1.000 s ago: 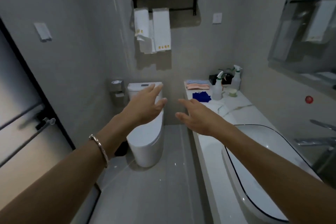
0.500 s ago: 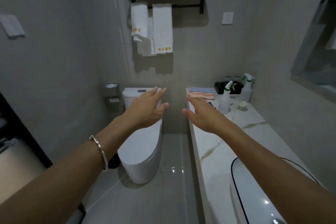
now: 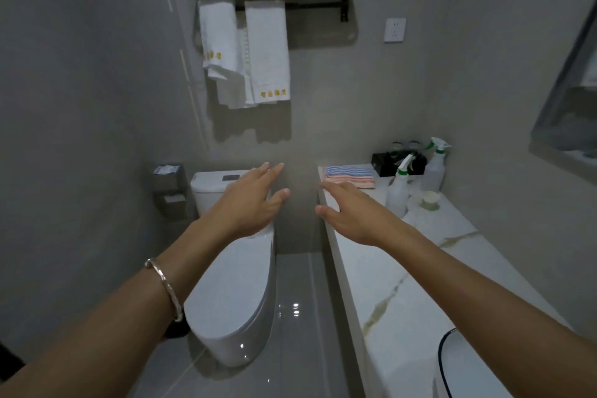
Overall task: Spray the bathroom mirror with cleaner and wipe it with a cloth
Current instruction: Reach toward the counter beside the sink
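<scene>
spray bottle (image 3: 398, 191) nearer, mirror (image 3: 571, 100) sliding right

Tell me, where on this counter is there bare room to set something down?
The marble counter is bare from the small cup to the sink basin, with the right hand and forearm above it. The far end is crowded: folded cloths, black box, near spray bottle, far spray bottle.
</scene>
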Action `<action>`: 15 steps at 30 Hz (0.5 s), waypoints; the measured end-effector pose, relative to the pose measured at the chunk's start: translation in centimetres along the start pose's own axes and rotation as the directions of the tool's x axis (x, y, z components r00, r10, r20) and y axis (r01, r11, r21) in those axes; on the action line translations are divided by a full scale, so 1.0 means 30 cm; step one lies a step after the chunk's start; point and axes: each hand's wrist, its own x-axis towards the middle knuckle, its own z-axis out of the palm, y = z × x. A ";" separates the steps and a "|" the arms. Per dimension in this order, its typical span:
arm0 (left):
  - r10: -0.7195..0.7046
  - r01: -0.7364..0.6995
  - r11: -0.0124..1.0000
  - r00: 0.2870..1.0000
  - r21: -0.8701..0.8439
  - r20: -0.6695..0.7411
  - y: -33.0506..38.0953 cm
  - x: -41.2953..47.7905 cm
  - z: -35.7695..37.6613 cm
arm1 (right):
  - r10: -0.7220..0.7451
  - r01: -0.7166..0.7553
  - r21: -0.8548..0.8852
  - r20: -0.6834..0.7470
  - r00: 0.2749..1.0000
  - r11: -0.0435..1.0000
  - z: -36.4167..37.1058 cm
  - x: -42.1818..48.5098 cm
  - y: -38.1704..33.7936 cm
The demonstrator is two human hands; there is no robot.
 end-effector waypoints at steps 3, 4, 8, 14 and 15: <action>0.087 -0.086 0.996 0.996 -0.035 0.014 -0.049 0.125 0.004 | 0.055 -0.057 -0.037 -0.049 0.997 0.998 -0.021 0.098 0.017; 0.115 -0.114 0.992 0.993 -0.049 0.015 -0.062 0.171 0.001 | 0.077 -0.080 -0.042 -0.071 0.995 0.996 -0.028 0.129 0.021; 0.216 -0.213 0.974 0.976 -0.077 0.024 -0.095 0.357 -0.027 | 0.165 -0.171 -0.040 -0.124 0.978 0.984 -0.055 0.236 0.022; 0.363 -0.350 0.927 0.928 -0.137 0.084 -0.074 0.556 0.031 | 0.344 -0.355 -0.058 -0.147 0.927 0.933 -0.054 0.287 0.071; 0.381 -0.364 0.919 0.919 -0.150 0.100 -0.059 0.573 0.053 | 0.369 -0.380 -0.052 -0.152 0.917 0.923 -0.056 0.290 0.091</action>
